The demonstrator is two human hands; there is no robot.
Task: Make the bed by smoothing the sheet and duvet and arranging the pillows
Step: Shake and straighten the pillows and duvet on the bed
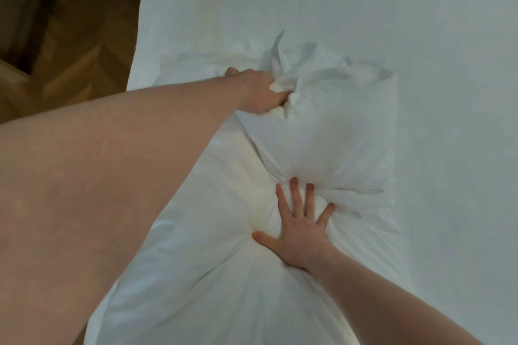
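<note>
Head view. A white pillow [316,134] is seen lying on the sheet [392,36], near the left edge of the bed [145,22] and well short of its head end. A bunch of the pillowcase at the pillow's far end is clenched in the left hand [262,92], fingers curled into the cloth; loose fabric stands up in a crumpled peak just beyond the knuckles. The right hand [302,230] is laid flat with fingers spread, pressing a hollow into the near part of the pillow; nothing is grasped by it. Creases radiate from under the palm. Wooden flooring [70,36] is visible past the left edge.

Step judged in hand: filling being settled inside the case. For a good result, the filling should be held down by the flat palm while the slack is drawn taut along the pillow's length. The bunched end would then need flattening before the pillow is placed at the head end.
</note>
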